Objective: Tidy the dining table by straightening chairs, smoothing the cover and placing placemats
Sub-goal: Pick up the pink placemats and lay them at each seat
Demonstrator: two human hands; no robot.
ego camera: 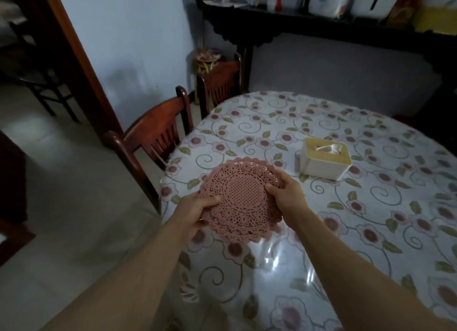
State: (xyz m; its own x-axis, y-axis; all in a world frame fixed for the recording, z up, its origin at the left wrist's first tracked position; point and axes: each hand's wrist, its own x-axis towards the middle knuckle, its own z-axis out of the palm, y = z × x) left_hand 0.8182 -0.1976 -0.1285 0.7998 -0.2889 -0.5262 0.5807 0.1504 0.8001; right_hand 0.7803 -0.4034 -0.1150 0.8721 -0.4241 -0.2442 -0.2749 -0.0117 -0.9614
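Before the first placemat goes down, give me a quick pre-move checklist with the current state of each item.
1. Stack of pink lace placemats held by both hands: ok, left hand and right hand grip opposite edges.
2. Stack held over the table, not the floor: ok.
3. Floral table cover smooth where visible: ok.
4. Tissue box away from the near edge: ok.
5. Two wooden chairs tucked in at the left: ok.
6. Number of placemats in the stack: cannot tell.

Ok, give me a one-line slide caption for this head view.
Left hand and right hand hold stacked pink placemats above the floral table cover, near a tissue box.
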